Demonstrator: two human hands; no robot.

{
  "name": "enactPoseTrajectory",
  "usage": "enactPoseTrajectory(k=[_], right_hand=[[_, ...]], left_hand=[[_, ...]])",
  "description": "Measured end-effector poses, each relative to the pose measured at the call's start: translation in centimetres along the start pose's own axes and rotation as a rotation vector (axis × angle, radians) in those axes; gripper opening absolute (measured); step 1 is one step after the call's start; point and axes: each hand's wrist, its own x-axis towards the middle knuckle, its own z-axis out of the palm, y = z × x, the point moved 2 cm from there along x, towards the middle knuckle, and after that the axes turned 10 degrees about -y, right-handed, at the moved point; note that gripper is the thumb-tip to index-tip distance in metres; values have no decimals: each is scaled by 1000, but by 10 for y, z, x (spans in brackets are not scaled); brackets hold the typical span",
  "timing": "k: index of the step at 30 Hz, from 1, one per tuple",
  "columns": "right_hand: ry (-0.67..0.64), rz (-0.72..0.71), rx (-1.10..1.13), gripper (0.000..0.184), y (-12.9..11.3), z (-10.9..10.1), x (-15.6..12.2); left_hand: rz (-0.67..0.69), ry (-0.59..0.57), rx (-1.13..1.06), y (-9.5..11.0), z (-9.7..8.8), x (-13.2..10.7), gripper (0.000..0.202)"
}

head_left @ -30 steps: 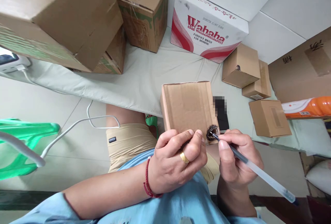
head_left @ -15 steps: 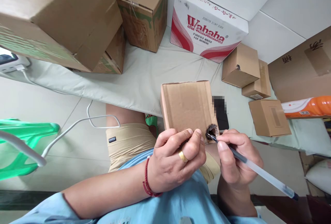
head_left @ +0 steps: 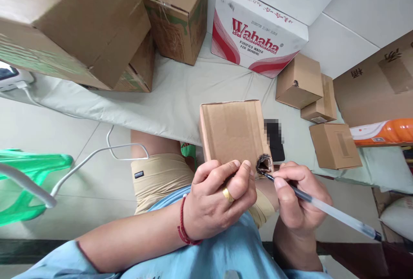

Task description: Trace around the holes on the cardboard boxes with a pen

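Note:
A small brown cardboard box [head_left: 232,130] lies in front of me. At its near right corner is a ragged hole [head_left: 263,165] with a dark, inked-looking rim. My left hand [head_left: 222,197], wearing a gold ring and a red cord bracelet, is closed at the box's near edge; its curled fingers hide that edge. My right hand [head_left: 298,199] pinches a ballpoint pen [head_left: 335,214] with a clear barrel and dark cap end. The pen's tip touches or nearly touches the lower rim of the hole.
A black phone [head_left: 276,145] lies right of the box. Small cartons [head_left: 335,145] stand farther right, beside an orange bottle [head_left: 387,132]. Behind is a Wahaha water carton [head_left: 258,34]; larger cartons [head_left: 177,16] stand back left. A green stool [head_left: 32,184] is at left.
The pen tip has drawn back from inside the hole to its lower rim, and my right hand has shifted slightly right. My left hand and the box stay in place.

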Motion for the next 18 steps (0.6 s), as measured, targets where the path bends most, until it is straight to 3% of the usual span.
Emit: enactPoseTrajectory(k=[3, 8, 12, 16, 18], right_hand=[[56, -6, 30, 8, 3, -1, 1], [15, -3, 81, 8, 4, -2, 4], [86, 6, 90, 10, 6, -3, 5], [77, 18, 134, 10, 6, 0, 6], [160, 29, 174, 8, 6, -2, 7]], left_hand=[[-2, 3, 10, 0, 0, 0, 19], [-2, -2, 13, 0, 1, -2, 19], [-2, -11, 12, 0, 1, -2, 20], [-9, -10, 10, 1, 1, -3, 20], [-14, -17, 17, -2, 0, -2, 20]])
